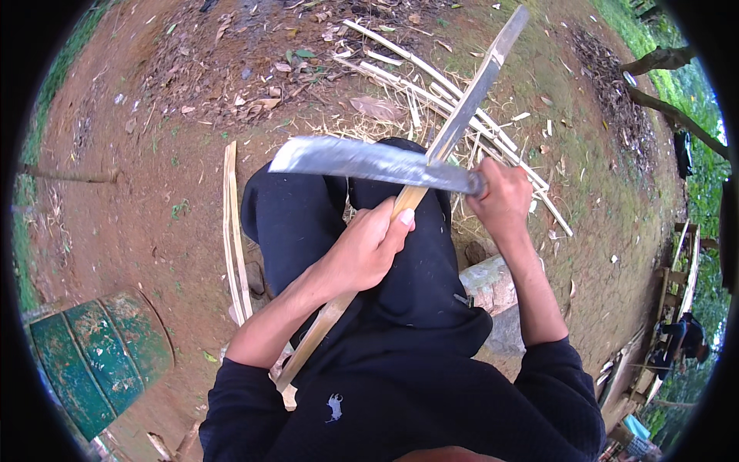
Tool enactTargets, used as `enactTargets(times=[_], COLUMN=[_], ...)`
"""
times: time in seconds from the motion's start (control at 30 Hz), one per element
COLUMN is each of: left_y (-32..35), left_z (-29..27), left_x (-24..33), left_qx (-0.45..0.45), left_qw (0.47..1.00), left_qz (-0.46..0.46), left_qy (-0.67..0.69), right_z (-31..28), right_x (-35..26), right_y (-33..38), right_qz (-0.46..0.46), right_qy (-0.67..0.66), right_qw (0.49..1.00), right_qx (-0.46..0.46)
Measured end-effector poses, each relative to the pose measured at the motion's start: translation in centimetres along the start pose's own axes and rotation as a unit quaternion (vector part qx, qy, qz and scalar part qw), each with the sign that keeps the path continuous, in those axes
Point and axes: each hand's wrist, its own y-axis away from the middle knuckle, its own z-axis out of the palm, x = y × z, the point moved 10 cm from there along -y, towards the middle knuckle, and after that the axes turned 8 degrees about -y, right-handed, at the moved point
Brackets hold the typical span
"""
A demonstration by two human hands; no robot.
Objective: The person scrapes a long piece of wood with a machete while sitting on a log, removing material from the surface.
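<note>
My left hand (pixel 372 245) is wrapped round a long bamboo strip (pixel 467 104) that slants across my lap, from beside my left forearm up to the far right. The strip is pale near my hand, with a dark face farther out. In my right hand (pixel 500 199) is the handle of a machete (pixel 354 163). Its broad grey blade points left and lies across the strip just beyond my left hand, touching or very close to it. My right fingers are closed on the handle and hide most of it.
Split bamboo strips (pixel 443 92) and thin shavings lie on the ground beyond my knees. Two narrow strips (pixel 233 231) lie left of my legs. At the lower left lies a green metal drum (pixel 100 358). Stones (pixel 493 285) sit by my right leg; branches (pixel 668 108) stick in at the right.
</note>
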Motion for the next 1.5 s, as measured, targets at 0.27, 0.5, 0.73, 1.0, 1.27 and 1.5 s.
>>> enactTargets(times=[0.27,0.5,0.73,1.0,1.27,1.5], left_y=[0.4,0.3,0.0,1.3,-0.2,0.2], left_z=[0.4,1.4,0.6,0.6,1.4,0.3], left_x=[-0.8,-0.4,-0.6,-0.9,-0.1,0.2], left_qx=[-0.029,-0.070,-0.015,-0.026,-0.079,0.014], left_qw=[0.992,0.969,0.996,0.984,0.984,1.000], left_qz=[-0.036,-0.091,-0.010,-0.067,-0.051,0.013], left_qy=[0.113,0.217,0.093,0.162,0.149,0.006], right_z=[-3.9,-0.9,-0.5,-3.7,-1.7,-1.2], right_x=[10.8,-3.0,-3.3,13.5,0.8,-2.2], right_y=[-1.3,0.1,-0.9,-1.2,1.0,-0.7], right_qz=[0.243,0.038,-0.024,0.280,0.076,-0.006], right_qy=[0.025,-0.065,-0.049,0.048,-0.072,-0.051], right_qw=[0.966,0.997,0.998,0.955,0.993,0.998], right_qx=[0.086,-0.019,-0.021,0.086,0.054,-0.029])
